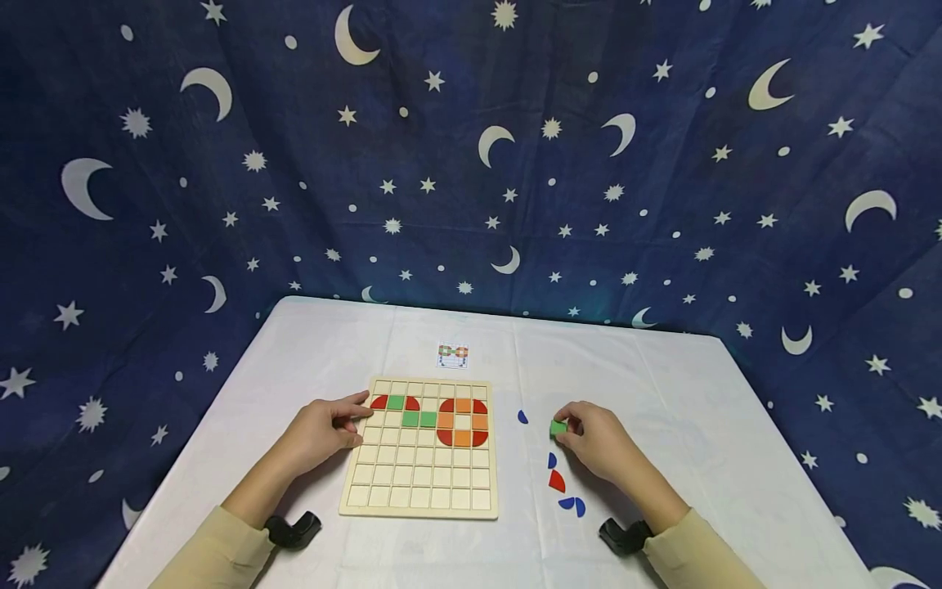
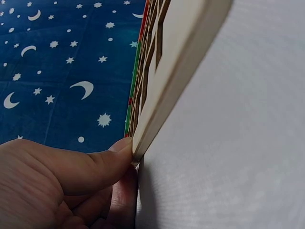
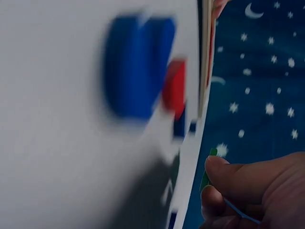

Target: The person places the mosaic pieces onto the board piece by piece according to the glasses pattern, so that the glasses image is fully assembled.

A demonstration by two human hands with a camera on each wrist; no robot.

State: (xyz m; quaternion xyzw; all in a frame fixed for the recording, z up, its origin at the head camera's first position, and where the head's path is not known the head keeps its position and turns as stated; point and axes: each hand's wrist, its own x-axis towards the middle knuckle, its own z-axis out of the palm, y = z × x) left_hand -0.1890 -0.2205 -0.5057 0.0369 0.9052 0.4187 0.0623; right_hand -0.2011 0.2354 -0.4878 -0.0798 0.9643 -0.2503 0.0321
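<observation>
My left hand (image 1: 318, 432) pinches the left edge of a wooden grid board (image 1: 421, 496) between thumb and fingers; the left wrist view shows the thumb (image 2: 97, 168) at the board's rim. To the right of the board, my right hand (image 1: 598, 440) holds a green square tile (image 1: 558, 429) between thumb and fingertips, just over the white table. The board carries a ring of red and orange tiles (image 1: 463, 438) at its upper right. Green tiles (image 1: 419, 419) and red quarter-round tiles (image 1: 379, 402) lie at its upper left.
Loose on the table near my right hand are several blue pieces (image 1: 522, 417) and a red quarter-round piece (image 1: 557, 481). A small printed pattern card (image 1: 452, 355) lies behind the board. Beyond the table (image 1: 662, 368) hangs a dark blue star-and-moon cloth (image 1: 441, 164).
</observation>
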